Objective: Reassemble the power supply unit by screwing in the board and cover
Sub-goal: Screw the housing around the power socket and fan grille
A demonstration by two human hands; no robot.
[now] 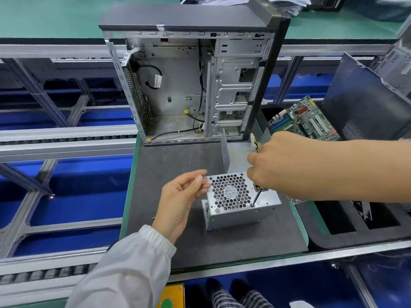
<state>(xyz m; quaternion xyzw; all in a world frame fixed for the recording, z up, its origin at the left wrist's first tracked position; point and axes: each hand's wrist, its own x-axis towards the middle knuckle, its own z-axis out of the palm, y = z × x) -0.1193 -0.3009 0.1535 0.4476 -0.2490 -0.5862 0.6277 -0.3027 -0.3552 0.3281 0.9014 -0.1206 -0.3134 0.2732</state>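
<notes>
On the worktop (pixel 178 241), the right hand (pixel 271 165) grips a screwdriver (pixel 255 197) set on the power supply unit (pixel 235 203); the left hand's (pixel 180 201) fingers, loosely curled, touch its corner.

My left hand (pixel 181 196) comes up from the lower left in a white elastic-cuffed sleeve (pixel 133 263), palm turned toward me, fingers loosely curled, thumb and forefinger tips close together at the top; I can't tell whether anything is pinched between them. My right arm (pixel 344 170) reaches in bare from the right edge, nearly level, and my right hand (pixel 273 165) is curled knuckles-up, fingers wrapped round a tool shaft pointing down.
</notes>
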